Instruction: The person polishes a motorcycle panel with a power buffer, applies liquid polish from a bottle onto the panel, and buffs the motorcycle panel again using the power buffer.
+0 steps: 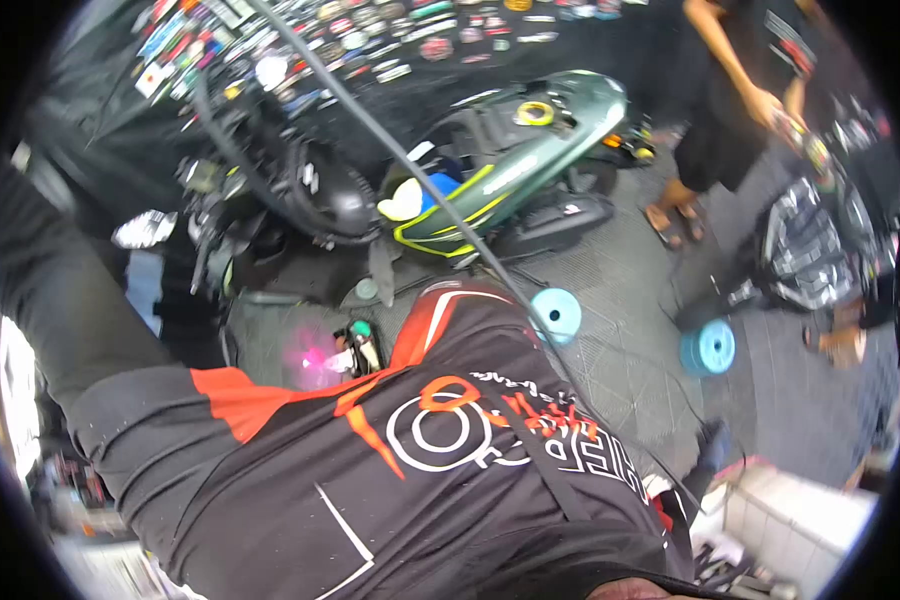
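- Dark shirt with red panels and white lettering (pixel 420 430), worn by the person with the camera; it fills the near part of the scene.
- Left arm (pixel 80 290), black-sleeved, reaching out to the left edge.
- Left hand and right hand: neither seen; whether clenched, released or grasping, cannot tell.
- Green motorbike body (pixel 560 140), far centre, with yellow-green edging; ring of yellow (pixel 535 113) resting on top.
- Blue-and-white item (pixel 440 190), at the left end of the green body; kind unclear.
- Black motorbike parts (pixel 335 190), far left, beside the green body.
- Small item with green top (pixel 361 330), on the left, just beyond the shirt; blurred, a pink glow at its left.
- Round blue objects, two: one (pixel 556 317) just beyond the shirt, the other (pixel 708 347) farther right.
- Gray floor mat (pixel 610 260), textured, under both.
- Dark pole or cable (pixel 370 125), slanting across the view.
- Assorted small colourful pieces (pixel 430 45), spread on a black backing at the far side.
- Another person (pixel 715 130), far right, dark clothes and sandals, hands together in front.
- Glossy black item (pixel 810 245), right, its surface reflective.
- White box-like object (pixel 780 520), near right.
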Available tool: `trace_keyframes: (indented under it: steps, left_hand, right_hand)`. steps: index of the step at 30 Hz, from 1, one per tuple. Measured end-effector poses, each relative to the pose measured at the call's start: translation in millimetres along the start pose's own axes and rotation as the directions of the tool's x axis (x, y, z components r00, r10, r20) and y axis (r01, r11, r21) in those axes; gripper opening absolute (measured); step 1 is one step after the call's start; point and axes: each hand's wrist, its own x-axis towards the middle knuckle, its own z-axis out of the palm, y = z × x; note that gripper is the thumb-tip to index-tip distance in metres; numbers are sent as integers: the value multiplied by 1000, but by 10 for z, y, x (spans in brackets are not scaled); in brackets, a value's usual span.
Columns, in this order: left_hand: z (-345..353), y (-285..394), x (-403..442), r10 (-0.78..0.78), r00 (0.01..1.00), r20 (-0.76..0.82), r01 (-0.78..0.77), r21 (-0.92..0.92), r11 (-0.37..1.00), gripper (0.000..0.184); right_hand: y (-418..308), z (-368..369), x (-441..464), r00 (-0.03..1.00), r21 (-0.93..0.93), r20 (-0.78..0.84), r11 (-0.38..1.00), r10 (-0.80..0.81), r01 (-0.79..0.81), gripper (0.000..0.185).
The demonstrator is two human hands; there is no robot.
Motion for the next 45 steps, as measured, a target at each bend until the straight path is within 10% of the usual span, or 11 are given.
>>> trace_keyframes:
  steps: [3, 5, 9, 11, 17, 22, 28, 30, 37, 38, 45]
  left_hand:
    - [285, -130, -101, -35, 998, 58, 45, -176, 983, 77]
    - [527, -188, -247, -47, 993, 108, 78, -302, 950, 78]
    - [1085, -325, -804, -84, 962, 260, 225, -578, 784, 79]
    - [1398, -436, -1302, -125, 918, 376, 368, -693, 620, 80]
    - [2122, -974, -3223, -312, 645, 697, 760, -626, 174, 82]
    - [2470, -1721, -4739, -516, -35, 856, 986, -55, -158, 36]
    - [2434, -2510, -5605, -318, -164, 934, 984, 179, 21, 61]
    - [2316, -2855, -5797, -206, -238, 949, 970, 242, -7, 67]
    - [1775, -3631, -6208, -124, -415, 902, 908, 418, 1, 77]
    - [1839, -3619, -6145, -66, -516, 854, 832, 480, -279, 83]
    - [1333, -3532, -6719, 99, -722, 685, 590, 683, -430, 101]
  right_hand:
    - [-490, 1056, -775, 841, -514, 399, 848, 367, -126, 36]
    - [-275, 1702, -737, 793, -791, 497, 560, 352, 248, 36]
    - [-155, 2783, -675, 641, -661, 745, 76, 185, 747, 35]
    - [-1008, 3298, -1441, 735, -722, 657, 424, 171, 547, 36]
    - [-1747, 3306, -2047, 864, -767, 502, 484, 44, 421, 47]
    - [-2183, 3812, -2470, 743, -69, 661, 977, -106, 201, 68]
    - [-1712, 5251, -2704, 832, 415, 554, 870, -9, -267, 86]
    - [-1754, 5569, -2653, 709, 503, 702, 662, 63, -556, 86]
    - [-1105, 6386, -2427, 668, 603, 744, 427, 3, -674, 82]
    - [-1037, 6465, -2462, 670, 621, 742, 387, -9, -682, 82]
    - [-434, 6596, -3043, 787, 695, 604, 399, 128, -598, 76]
